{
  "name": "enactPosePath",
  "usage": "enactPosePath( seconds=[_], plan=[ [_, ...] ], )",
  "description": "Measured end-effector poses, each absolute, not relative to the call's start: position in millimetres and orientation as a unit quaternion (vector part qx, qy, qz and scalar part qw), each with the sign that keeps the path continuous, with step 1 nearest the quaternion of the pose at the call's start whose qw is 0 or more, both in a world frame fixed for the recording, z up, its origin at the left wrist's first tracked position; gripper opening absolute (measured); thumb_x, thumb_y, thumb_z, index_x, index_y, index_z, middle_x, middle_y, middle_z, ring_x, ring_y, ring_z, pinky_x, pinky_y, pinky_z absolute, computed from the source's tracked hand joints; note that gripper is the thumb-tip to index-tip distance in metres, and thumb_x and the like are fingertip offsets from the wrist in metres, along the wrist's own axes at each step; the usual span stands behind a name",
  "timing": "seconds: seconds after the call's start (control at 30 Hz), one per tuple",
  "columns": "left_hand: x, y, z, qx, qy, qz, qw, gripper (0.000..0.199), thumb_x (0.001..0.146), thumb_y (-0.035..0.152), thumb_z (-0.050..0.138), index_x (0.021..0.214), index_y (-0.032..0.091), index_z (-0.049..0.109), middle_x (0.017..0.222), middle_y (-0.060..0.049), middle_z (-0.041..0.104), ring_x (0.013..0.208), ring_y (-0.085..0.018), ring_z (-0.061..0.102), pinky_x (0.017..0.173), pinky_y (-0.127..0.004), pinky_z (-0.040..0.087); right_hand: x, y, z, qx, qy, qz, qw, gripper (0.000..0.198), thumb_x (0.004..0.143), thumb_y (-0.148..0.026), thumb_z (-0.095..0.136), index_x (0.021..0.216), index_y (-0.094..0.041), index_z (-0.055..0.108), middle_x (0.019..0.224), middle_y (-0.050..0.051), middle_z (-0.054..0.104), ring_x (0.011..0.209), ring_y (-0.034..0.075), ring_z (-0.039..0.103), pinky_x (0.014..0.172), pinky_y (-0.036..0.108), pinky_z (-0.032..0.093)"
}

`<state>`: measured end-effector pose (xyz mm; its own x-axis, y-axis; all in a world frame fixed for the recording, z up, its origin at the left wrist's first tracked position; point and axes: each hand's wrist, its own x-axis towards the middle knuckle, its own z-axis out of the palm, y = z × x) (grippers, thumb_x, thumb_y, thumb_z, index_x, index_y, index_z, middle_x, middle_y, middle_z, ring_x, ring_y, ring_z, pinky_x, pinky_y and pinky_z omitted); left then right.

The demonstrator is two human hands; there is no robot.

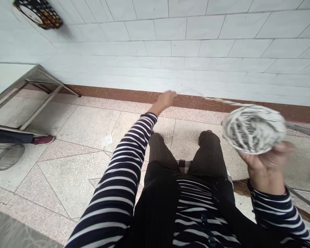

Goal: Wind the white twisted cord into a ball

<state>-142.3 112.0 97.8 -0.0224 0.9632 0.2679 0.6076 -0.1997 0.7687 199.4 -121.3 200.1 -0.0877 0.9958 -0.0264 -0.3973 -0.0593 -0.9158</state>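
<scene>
My right hand (266,165) is wrapped around the underside of a large wound ball of yarn (255,129), white with dark streaks and a hollow at its centre. From the top of the ball a pale strand (223,101) runs left through the air, blurred along part of its length. At its other end my left hand (166,99) is closed on the strand, stretched out in front of my knees. Motion smears the fingertips of that hand, and fine loose thread seems to hang below it.
A metal-framed table (28,74) stands at the left, with another person's shoe (43,140) and a wire basket (9,156) beneath. A patterned bag (38,13) hangs on the tiled wall (170,31). White scrap (107,140) lies on the floor. Broom bristles (241,187) show by my right side.
</scene>
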Motion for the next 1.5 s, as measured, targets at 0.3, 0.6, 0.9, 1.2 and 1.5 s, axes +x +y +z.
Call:
enactPosePath(
  seconds=[0.3,0.6,0.9,1.2,1.5],
  plan=[
    [-36,-50,36,0.546,0.445,0.409,0.581,0.051,0.093,0.017,0.077,0.144,0.02,0.072,0.156,-0.016,0.07,0.142,-0.029,0.068,0.119,-0.045,0.056,169,-108,130,-0.424,-0.33,0.71,0.455,0.069,0.069,-0.033,0.091,0.134,-0.033,0.069,0.141,0.007,0.074,0.139,0.038,0.065,0.107,0.054,0.063],
    [-38,-66,44,0.504,0.517,0.431,0.541,0.019,0.095,0.027,0.075,0.106,0.016,0.086,0.118,-0.01,0.086,0.113,-0.026,0.079,0.106,-0.04,0.06,168,-113,116,-0.411,-0.319,0.74,0.427,0.07,0.067,-0.028,0.09,0.134,-0.032,0.069,0.134,0.006,0.076,0.131,0.034,0.069,0.104,0.05,0.064],
    [-60,-55,46,0.549,0.58,0.4,0.45,0.023,0.101,0.02,0.061,0.105,0.017,0.084,0.106,-0.008,0.084,0.096,-0.019,0.077,0.089,-0.03,0.06,170,-116,117,-0.414,-0.33,0.751,0.396,0.069,0.06,-0.028,0.093,0.125,-0.031,0.071,0.133,0.005,0.075,0.133,0.037,0.067,0.103,0.049,0.063],
    [-58,-64,30,0.42,0.532,0.448,0.584,0.015,0.093,0.026,0.073,0.092,0.014,0.082,0.1,-0.007,0.082,0.096,-0.017,0.074,0.085,-0.027,0.063,170,-102,128,-0.401,-0.335,0.729,0.443,0.069,0.057,-0.025,0.087,0.122,-0.035,0.068,0.135,0.004,0.074,0.145,0.04,0.058,0.11,0.056,0.059],
    [-86,-80,68,0.374,0.451,0.44,0.681,0.05,0.085,0.06,0.09,0.096,0.013,0.078,0.085,-0.008,0.078,0.08,-0.018,0.075,0.08,-0.032,0.065,183,-99,132,-0.413,-0.326,0.714,0.462,0.08,0.058,-0.033,0.078,0.138,-0.037,0.066,0.141,0.006,0.072,0.149,0.043,0.056,0.116,0.068,0.054]
  ],
)
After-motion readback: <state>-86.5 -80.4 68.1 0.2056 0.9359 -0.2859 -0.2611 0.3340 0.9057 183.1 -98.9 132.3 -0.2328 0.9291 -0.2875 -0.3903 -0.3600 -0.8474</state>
